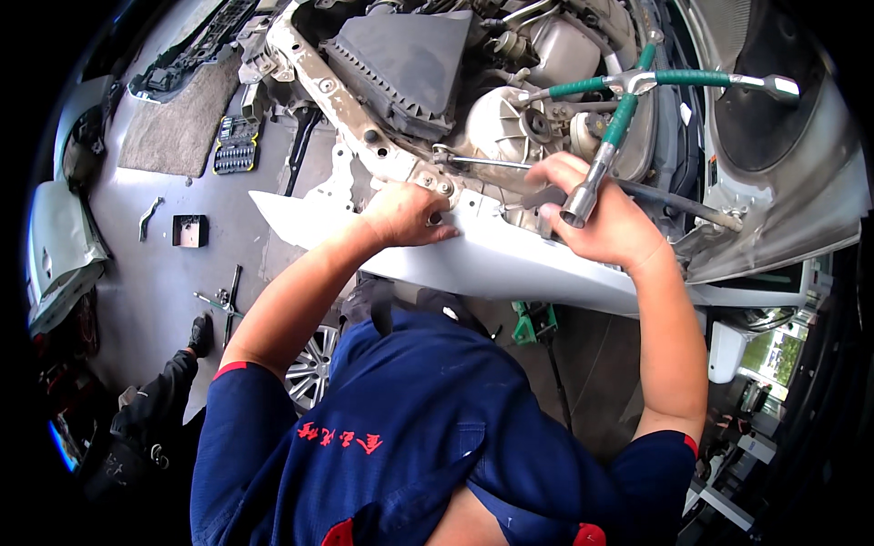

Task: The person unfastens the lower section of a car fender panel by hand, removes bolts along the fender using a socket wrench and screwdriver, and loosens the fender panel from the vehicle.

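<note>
Bent over an open engine bay, I have my left hand closed on the front edge of the white fender, fingers curled over its rim. My right hand is further right, fingers curled beside a four-way lug wrench with green-wrapped arms. The wrench's near socket end lies across this hand, which seems to hold it; the contact is partly hidden. A dark flat piece shows by the right fingers. Behind that hand runs a thin metal rod, with a thicker dark bar on its other side.
A black engine cover box fills the bay's left. On the floor lie a socket set, a small black tray and another cross wrench. A wheel, green jack and another person's leg are nearby.
</note>
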### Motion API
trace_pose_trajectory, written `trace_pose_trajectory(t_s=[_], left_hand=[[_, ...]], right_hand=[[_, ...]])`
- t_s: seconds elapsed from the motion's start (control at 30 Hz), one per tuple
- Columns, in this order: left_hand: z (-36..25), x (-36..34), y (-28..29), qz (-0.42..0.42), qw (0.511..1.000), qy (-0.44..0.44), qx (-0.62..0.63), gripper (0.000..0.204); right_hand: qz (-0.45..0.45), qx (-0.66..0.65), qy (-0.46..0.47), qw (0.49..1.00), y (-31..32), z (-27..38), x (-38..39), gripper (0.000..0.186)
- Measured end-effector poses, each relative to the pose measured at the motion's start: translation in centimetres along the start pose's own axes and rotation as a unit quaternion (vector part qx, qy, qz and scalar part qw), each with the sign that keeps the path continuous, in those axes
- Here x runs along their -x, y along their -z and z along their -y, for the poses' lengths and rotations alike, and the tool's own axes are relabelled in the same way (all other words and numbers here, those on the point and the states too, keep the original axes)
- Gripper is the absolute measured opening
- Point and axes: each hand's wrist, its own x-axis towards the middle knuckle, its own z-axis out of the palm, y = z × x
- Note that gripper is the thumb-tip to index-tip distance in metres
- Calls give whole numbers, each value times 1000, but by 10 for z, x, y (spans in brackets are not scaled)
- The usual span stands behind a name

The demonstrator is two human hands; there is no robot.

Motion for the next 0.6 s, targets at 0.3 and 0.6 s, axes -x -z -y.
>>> trace_pose_trajectory(t_s=[0.3,0.6], left_hand=[[-4,6,-11,-68,995,-21,-65,51],[-3,5,-9,-42,998,-13,-47,50]], right_hand=[[-23,68,32,997,0,5,-2,23],[5,101,47,994,-3,1,7,27]])
